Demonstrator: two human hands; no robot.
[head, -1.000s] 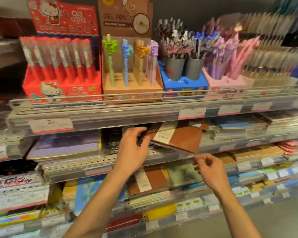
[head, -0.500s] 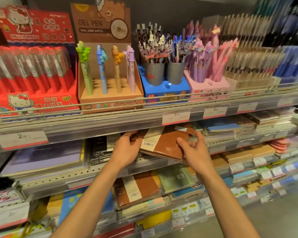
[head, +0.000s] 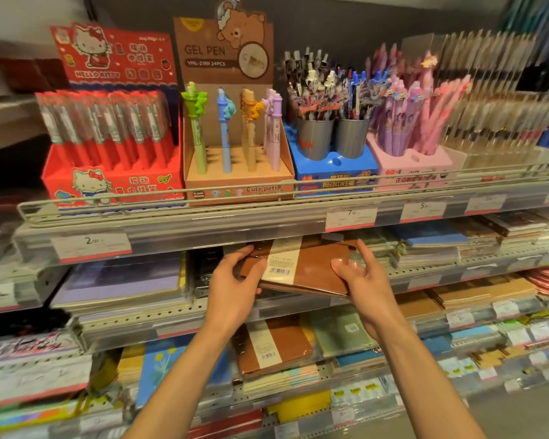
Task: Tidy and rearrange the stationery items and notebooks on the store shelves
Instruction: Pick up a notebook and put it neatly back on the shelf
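Store shelving (head: 203, 229) in stepped tiers, seen from the head camera. The top tier, behind a wire rail (head: 159, 202), carries five pen displays side by side: from the left, a red box (head: 108, 182) of red pens under a cat-character header card; a tan box (head: 235, 182) marked "GEL PEN", with four animal-topped pens upright in it; a blue base (head: 333, 172) bearing two grey cups (head: 314, 139) crowded with pens; a pink stand (head: 406, 166) of pink and purple pens; and, at far right, blurred rows of clear-wrapped pens (head: 495, 122). Price labels (head: 351, 217) sit along the shelf edge.

The second tier holds flat stacks: purple pads (head: 121, 280) at left, blue and dark notebooks (head: 441, 242) at right. Between them lies the brown notebook (head: 308, 267), wrapped, with a cream band bearing a barcode; it rests tilted on a stack at the front of this tier, its near edge over the shelf lip. The left hand (head: 235, 280) grips its left end, fingers curled over the top edge and thumb at the near edge. The right hand (head: 362, 277) grasps its right end, thumb on the cover and fingers round the far corner. Both forearms reach up from the lower frame.

On the tier below, a second brown book (head: 276, 346) with a like band lies beside a green one (head: 339, 327). Lower tiers hold further coloured stacks, too blurred to identify.
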